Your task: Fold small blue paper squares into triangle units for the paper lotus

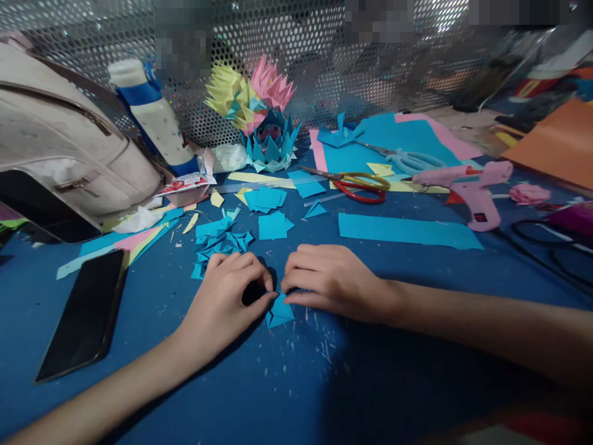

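Between my hands a small piece of blue paper (281,313) lies on the blue tabletop, partly folded, with crease lines showing. My left hand (230,288) has thumb and forefinger closed on its upper left edge. From the other side my right hand (331,279) presses its closed fingers and thumb to the upper right edge. The fingers hide the paper's top part. Just beyond my left hand sits a heap of folded blue paper pieces (215,238). Flat blue paper squares (273,225) lie behind the hands.
Red-and-yellow-handled scissors (359,185), light-blue-handled scissors (412,162) and a pink glue gun (477,185) lie at the back right. A blue strip (407,232) is nearer. Paper flowers (271,145), a bottle (155,117) and a backpack (69,136) stand behind; a phone (86,312) lies left.
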`<state>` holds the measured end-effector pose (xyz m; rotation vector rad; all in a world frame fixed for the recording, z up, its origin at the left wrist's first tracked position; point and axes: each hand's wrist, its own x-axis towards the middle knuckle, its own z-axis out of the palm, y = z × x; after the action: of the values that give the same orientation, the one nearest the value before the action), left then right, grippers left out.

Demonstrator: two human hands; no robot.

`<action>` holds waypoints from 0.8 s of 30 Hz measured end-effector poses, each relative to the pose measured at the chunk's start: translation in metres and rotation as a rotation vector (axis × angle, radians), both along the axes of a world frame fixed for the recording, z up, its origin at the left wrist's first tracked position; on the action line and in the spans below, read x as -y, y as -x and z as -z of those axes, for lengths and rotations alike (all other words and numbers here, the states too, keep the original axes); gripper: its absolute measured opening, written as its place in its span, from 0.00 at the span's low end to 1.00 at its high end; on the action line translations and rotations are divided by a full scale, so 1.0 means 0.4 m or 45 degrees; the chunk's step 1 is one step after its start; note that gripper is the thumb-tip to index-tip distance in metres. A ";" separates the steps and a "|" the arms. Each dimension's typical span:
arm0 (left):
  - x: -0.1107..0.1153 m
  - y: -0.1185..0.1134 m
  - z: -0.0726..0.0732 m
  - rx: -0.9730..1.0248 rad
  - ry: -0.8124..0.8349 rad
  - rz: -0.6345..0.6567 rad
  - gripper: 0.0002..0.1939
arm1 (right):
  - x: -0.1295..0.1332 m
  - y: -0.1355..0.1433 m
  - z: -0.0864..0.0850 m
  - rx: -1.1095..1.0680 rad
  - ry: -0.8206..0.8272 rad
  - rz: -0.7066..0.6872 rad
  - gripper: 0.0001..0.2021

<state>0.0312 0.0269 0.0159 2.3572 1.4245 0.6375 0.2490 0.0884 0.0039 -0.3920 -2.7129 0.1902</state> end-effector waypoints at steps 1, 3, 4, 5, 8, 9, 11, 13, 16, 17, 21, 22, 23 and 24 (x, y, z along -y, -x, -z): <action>0.001 0.000 -0.001 -0.001 -0.004 0.002 0.05 | 0.001 -0.001 -0.001 -0.006 0.018 0.004 0.12; 0.005 -0.001 -0.003 -0.003 -0.029 0.005 0.05 | 0.001 -0.004 -0.001 -0.019 0.036 -0.025 0.13; 0.006 -0.001 -0.003 -0.003 -0.048 0.006 0.05 | -0.001 -0.007 -0.002 -0.019 0.032 -0.052 0.14; 0.009 -0.001 -0.004 0.000 -0.067 0.008 0.06 | -0.003 -0.009 -0.002 -0.016 0.017 -0.082 0.14; 0.015 -0.002 -0.004 -0.027 -0.157 0.038 0.08 | -0.011 -0.015 -0.003 -0.003 -0.042 -0.164 0.16; 0.017 -0.002 -0.002 -0.052 -0.211 0.052 0.09 | -0.013 -0.016 -0.003 -0.004 -0.055 -0.181 0.16; 0.021 -0.002 0.001 -0.127 -0.343 0.072 0.11 | -0.018 -0.017 -0.004 -0.006 -0.066 -0.206 0.15; 0.024 -0.003 0.006 -0.209 -0.458 0.085 0.12 | -0.021 -0.016 -0.004 -0.003 -0.081 -0.220 0.14; 0.031 -0.004 0.011 -0.324 -0.562 0.122 0.13 | -0.026 -0.015 -0.005 0.009 -0.096 -0.243 0.12; 0.033 -0.004 0.012 -0.355 -0.585 0.139 0.14 | -0.027 -0.015 -0.005 0.017 -0.096 -0.253 0.12; 0.049 0.003 0.014 -0.385 -0.605 0.202 0.13 | -0.031 -0.022 -0.002 0.025 -0.112 -0.260 0.12; 0.053 0.006 0.015 -0.369 -0.595 0.219 0.12 | -0.031 -0.024 -0.001 0.005 -0.136 -0.255 0.11; 0.057 0.010 0.015 -0.348 -0.584 0.234 0.12 | -0.031 -0.027 0.000 -0.010 -0.167 -0.254 0.10; 0.060 0.013 0.016 -0.330 -0.573 0.248 0.12 | -0.030 -0.029 0.001 -0.026 -0.202 -0.255 0.10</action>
<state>0.0262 0.0029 0.0096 2.9805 1.2217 0.6743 0.2604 0.1004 0.0037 -0.0723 -2.7208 0.0327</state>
